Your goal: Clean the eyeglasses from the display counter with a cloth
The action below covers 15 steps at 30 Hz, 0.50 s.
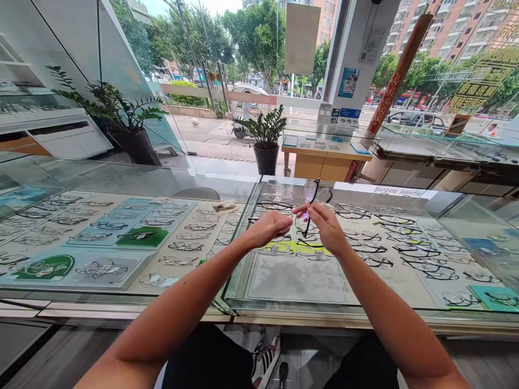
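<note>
Glasses (317, 189) stand tilted, pinched in the right hand (332, 233) — fingers best kept off the lenses (310, 191). The left hand (265, 228) curls close by, grip unclear.

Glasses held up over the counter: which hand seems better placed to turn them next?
Probably the right hand: its fingertips pinch the glasses near the middle of the frame. The left hand is off to the side; whether it grips them is hard to tell.
</note>
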Each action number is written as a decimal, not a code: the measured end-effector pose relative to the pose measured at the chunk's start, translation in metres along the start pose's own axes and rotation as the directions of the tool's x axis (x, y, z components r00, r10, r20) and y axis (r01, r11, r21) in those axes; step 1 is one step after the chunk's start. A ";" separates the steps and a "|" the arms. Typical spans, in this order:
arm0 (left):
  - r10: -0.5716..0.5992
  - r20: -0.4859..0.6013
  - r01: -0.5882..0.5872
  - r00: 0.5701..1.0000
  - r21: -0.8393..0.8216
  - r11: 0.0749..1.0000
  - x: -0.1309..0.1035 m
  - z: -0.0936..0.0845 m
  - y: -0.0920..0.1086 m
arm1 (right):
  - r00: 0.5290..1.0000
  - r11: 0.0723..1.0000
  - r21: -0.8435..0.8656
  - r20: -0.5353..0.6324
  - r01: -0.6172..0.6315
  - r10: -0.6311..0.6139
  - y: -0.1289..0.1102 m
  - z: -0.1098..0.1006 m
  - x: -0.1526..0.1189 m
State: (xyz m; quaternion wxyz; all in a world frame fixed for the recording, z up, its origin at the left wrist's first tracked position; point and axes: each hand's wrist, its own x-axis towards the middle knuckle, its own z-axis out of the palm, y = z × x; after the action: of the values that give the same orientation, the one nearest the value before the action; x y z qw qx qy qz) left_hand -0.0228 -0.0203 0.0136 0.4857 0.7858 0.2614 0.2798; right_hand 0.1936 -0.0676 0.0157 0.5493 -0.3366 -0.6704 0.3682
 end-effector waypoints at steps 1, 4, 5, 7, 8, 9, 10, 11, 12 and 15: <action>-0.010 -0.001 0.010 1.000 -0.001 1.000 0.000 0.000 0.000 | 1.000 1.000 0.001 0.007 -0.003 0.003 0.000 0.000 0.000; -0.029 -0.016 0.028 0.999 -0.017 0.999 0.000 -0.001 -0.002 | 1.000 1.000 0.005 0.029 -0.007 0.007 0.000 0.001 -0.001; -0.023 -0.029 0.022 0.999 -0.017 1.000 0.000 -0.003 -0.002 | 1.000 1.000 0.006 0.029 -0.004 0.004 0.000 0.001 -0.001; 0.008 -0.116 -0.007 0.993 0.004 1.000 0.001 -0.011 -0.004 | 1.000 1.000 0.005 0.015 0.008 -0.008 0.000 0.000 -0.001; 0.027 -0.185 -0.023 0.982 0.023 0.999 0.002 -0.018 -0.006 | 1.000 1.000 0.003 0.005 0.014 -0.014 0.000 -0.001 0.000; 0.047 -0.280 -0.037 0.959 0.041 0.998 0.004 -0.027 -0.009 | 1.000 1.000 0.003 -0.006 0.021 -0.021 0.000 -0.002 0.000; 0.064 -0.377 -0.048 0.924 0.051 0.998 0.005 -0.038 -0.013 | 1.000 1.000 0.001 -0.014 0.026 -0.026 0.000 -0.003 0.000; 0.072 -0.457 -0.052 0.887 0.058 0.997 0.006 -0.050 -0.018 | 0.999 1.000 -0.001 -0.022 0.030 -0.030 0.000 -0.003 0.001; 0.076 -0.542 -0.051 0.837 0.061 0.997 0.006 -0.064 -0.024 | 0.999 0.999 -0.003 -0.030 0.033 -0.033 0.001 -0.003 0.001; 0.068 -0.774 -0.005 0.629 0.083 0.997 0.002 -0.110 -0.050 | 0.998 0.999 -0.007 -0.058 0.035 -0.036 0.002 -0.003 0.002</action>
State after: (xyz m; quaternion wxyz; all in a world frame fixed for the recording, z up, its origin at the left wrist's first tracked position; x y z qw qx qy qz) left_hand -0.1047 0.0688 0.0099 0.2915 0.6113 0.4388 0.5906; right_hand 0.1965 -0.0639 0.0154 0.5740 -0.3367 -0.6611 0.3466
